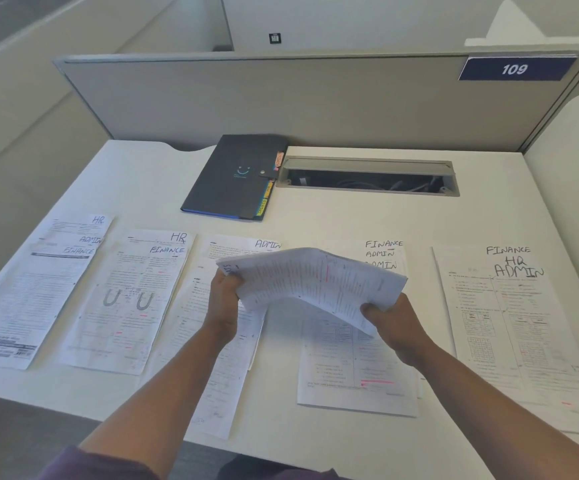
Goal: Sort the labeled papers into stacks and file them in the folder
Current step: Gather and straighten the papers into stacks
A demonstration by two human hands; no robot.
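Observation:
Both hands hold a bent sheaf of printed papers point(315, 282) above the middle of the white desk point(142, 181). My left hand point(224, 299) grips its left end and my right hand point(392, 323) grips its lower right corner. Several overlapping piles of papers lie in a row along the desk: a far-left pile point(35, 292) headed HR, ADMIN, FINANCE; a second pile point(125, 299) headed HR, FINANCE; a middle pile point(208, 341) headed ADMIN; a pile point(357, 368) headed FINANCE, ADMIN; a far-right pile point(513, 323) headed FINANCE, HR, ADMIN. A dark closed folder point(236, 178) with coloured tabs lies behind them.
An open grey cable tray point(367, 176) is set into the desk to the right of the folder. A grey partition point(281, 98) with a blue sign reading 109 point(514, 69) closes the back. The desk's near edge runs just below the paper piles.

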